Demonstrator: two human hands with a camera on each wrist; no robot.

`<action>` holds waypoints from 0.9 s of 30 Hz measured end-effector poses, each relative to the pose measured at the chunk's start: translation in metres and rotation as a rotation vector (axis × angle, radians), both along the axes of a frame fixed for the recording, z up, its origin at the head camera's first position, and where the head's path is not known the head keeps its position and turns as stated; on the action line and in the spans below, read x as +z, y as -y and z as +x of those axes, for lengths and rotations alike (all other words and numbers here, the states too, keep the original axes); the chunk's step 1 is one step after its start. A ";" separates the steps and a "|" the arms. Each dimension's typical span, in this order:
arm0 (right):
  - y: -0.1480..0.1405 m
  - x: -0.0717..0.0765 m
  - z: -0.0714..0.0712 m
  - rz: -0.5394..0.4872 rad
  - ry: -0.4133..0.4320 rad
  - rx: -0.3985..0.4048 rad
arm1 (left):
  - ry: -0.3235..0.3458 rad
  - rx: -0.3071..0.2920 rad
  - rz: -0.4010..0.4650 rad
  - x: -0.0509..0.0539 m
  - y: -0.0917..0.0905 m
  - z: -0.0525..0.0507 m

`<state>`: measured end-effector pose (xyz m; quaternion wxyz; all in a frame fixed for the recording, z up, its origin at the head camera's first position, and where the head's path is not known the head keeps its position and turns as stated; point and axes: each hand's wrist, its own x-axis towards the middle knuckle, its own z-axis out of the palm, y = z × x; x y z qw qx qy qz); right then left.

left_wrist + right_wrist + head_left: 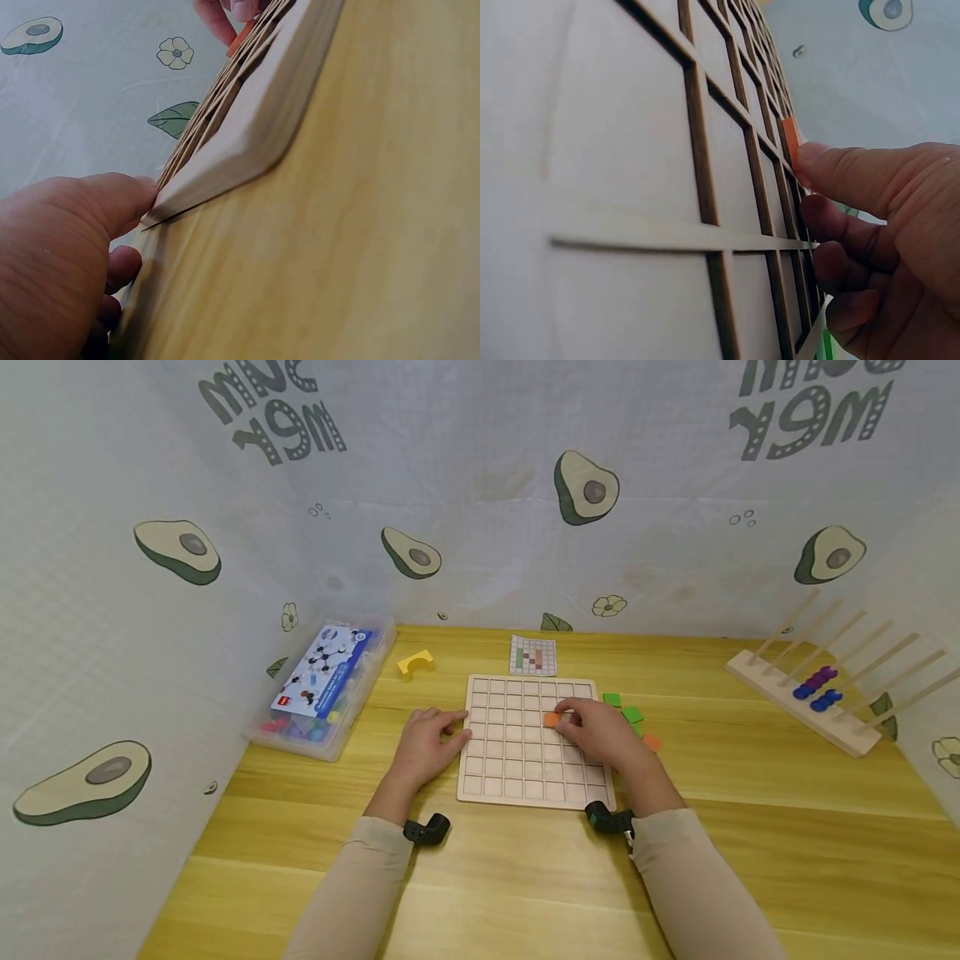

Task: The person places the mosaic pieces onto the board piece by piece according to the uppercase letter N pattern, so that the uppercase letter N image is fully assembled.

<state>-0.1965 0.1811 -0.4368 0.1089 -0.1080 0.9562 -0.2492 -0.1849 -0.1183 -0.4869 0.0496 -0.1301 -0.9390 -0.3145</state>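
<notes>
A pale wooden grid board (498, 789) lies on the table between the two hands. With thumb and fingertip, my right hand (603, 735) pinches a small orange square tile (552, 720) over a cell right of the board's middle. The right wrist view shows the tile (791, 139) tilted at the thumb. My left hand (426, 745) touches the board's left edge with its thumb and index finger; its other fingers are partly hidden. Beside the board's right edge lie several green tiles (612, 700) and another orange tile (652, 742).
Behind the board is a small card (533, 656) with a coloured grid pattern. A yellow arch block (416, 664) sits left of it. A clear plastic box (360, 693) of coloured pieces stands at the left. At right is a wooden peg stand (802, 706) with purple and blue beads.
</notes>
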 end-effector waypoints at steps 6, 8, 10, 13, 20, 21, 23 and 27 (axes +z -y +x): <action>0.003 0.001 -0.003 0.008 -0.007 -0.007 | -0.007 0.002 0.006 -0.002 0.001 0.000; 0.004 0.001 -0.004 0.014 -0.014 -0.003 | -0.009 0.002 0.005 -0.002 0.001 0.000; 0.004 0.001 -0.005 0.024 -0.024 0.000 | -0.014 0.001 0.003 -0.002 0.001 0.000; 0.005 0.000 -0.005 0.032 -0.033 0.004 | -0.021 -0.001 0.004 -0.001 0.001 0.000; 0.001 0.001 0.001 -0.040 -0.003 -0.029 | -0.022 -0.001 0.004 0.001 -0.001 0.001; 0.000 0.002 0.002 -0.048 -0.001 -0.032 | -0.023 0.000 0.003 0.002 -0.001 0.001; -0.002 0.002 0.003 -0.066 0.010 -0.039 | -0.016 0.002 0.004 0.002 -0.001 0.001; -0.007 0.004 0.008 -0.094 0.040 -0.057 | -0.003 0.009 0.005 0.003 0.000 0.001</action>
